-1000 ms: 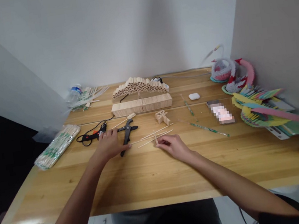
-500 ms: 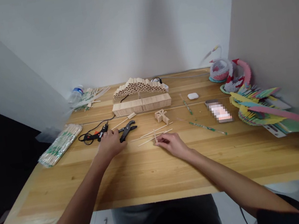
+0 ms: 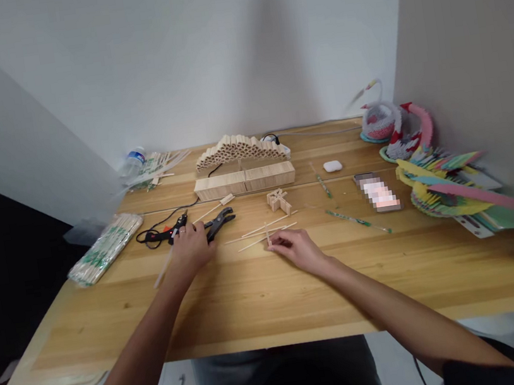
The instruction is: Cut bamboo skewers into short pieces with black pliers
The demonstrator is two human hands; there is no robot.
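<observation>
My left hand (image 3: 191, 249) is closed round the handles of the black pliers (image 3: 219, 221), whose jaws point right just off the wooden table (image 3: 262, 294). A thin pale stick (image 3: 163, 274) juts down-left from beneath that hand. My right hand (image 3: 295, 248) rests on the table and pinches a short upright stick (image 3: 267, 234). Several long thin wooden sticks (image 3: 262, 230) lie flat between the two hands. A small glued block of stick pieces (image 3: 278, 200) sits just beyond them.
A black glue gun (image 3: 163, 233) with its cord lies left of the pliers. Behind stand a long stick block (image 3: 244, 181) and an arched stick stack (image 3: 237, 149). A wrapped chopstick bundle (image 3: 105, 247) lies left; folded paper models (image 3: 446, 178), a phone (image 3: 378, 191) and an earbud case (image 3: 332, 166) lie right.
My left hand has taken hold of the pliers and swung their jaws up and right off the table. A thin stick now shows below that hand. My right hand has stayed put.
</observation>
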